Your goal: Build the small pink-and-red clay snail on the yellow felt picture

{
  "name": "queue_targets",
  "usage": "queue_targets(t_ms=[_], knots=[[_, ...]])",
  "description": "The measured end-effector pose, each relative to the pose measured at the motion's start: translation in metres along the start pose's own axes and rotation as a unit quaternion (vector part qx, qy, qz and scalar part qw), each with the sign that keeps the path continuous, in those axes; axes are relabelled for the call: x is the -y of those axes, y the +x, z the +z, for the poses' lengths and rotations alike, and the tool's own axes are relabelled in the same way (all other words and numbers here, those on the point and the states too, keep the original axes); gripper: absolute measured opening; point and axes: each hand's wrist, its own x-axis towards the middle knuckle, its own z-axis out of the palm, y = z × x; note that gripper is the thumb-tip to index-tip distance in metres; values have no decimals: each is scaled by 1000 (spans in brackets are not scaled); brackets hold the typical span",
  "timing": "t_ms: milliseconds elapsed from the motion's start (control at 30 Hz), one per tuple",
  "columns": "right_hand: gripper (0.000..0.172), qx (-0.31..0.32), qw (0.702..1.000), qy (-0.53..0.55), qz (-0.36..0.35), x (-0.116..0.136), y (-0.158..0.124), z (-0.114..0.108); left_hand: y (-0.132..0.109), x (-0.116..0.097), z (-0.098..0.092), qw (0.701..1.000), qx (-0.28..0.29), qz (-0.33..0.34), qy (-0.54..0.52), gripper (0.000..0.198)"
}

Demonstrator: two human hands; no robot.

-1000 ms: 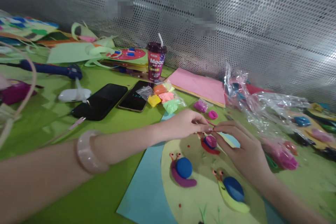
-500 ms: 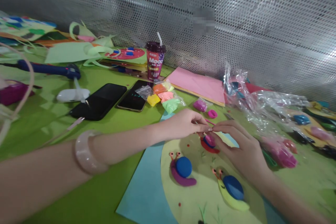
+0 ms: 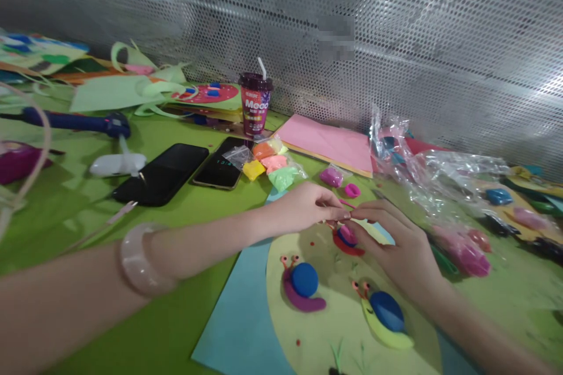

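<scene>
While clay bags, phones and a cup crowd the worktop, the left hand and right hand narrowly pinch a strand, partly hiding the red snail.

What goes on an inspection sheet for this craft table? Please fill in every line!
Surface: green tabletop, crowded towards the back.
Job's things: blue-edged picture; purple snail and yellow snail plainly visible, red snail partly hidden.
Clutter: purple cup, black phone, clear wrapping, colourful packets by the lit phone.
Hands: left hand and right hand close together by the red snail; anything pinched is too small to tell.
Cables: pale cable, plug end near the black phone; connection unclear.
Surroundings: perforated metal wall behind; other people, nothing seen.
</scene>
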Motion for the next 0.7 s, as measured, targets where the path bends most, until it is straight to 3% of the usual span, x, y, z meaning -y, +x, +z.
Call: queue_targets(t_ms=[700], knots=[[8,9,999,27,33,-3,-4,2,1,3,0,1000,3,-5,3,20]])
